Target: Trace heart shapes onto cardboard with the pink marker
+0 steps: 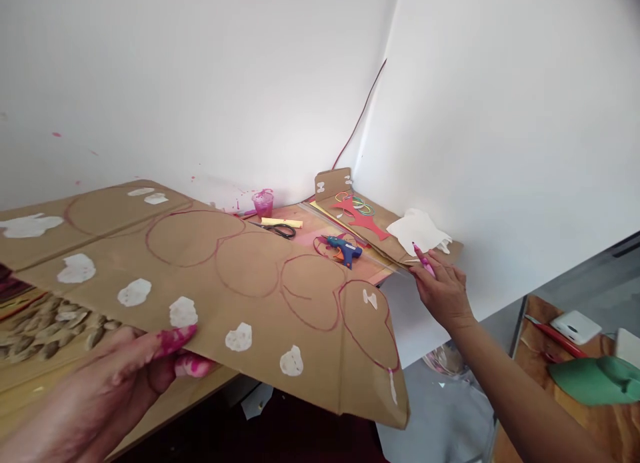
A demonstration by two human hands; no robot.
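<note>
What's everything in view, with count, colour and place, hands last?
Cardboard sheet: 1, brown with reddish outlines, foreground
Patches: many, white, cardboard sheet
Oval pieces: many, brown, lower left
Cup: 1, pink, centre
Scissors: 1, black, near cup
Strip: 1, yellow, beside scissors
Glue gun: 1, blue, centre
Other cardboard: count unclear, brown, back right
Loops: several, multicoloured, other cardboard
Cutout: 1, red, beside loops
Ragged sheet: 1, white, beside cutout
Cord: 1, red, background
Pen: 1, pink, by ragged sheet
Walls: 2, white, background
Table: 1, yellowish, lower left
Slim object: 1, red, lower right
White objects: 2, white, lower right
Green object: 1, green, lower right
Left hand: 1, pink-stained, gripping cardboard sheet
Right hand: 1, bare, holding pen
</note>
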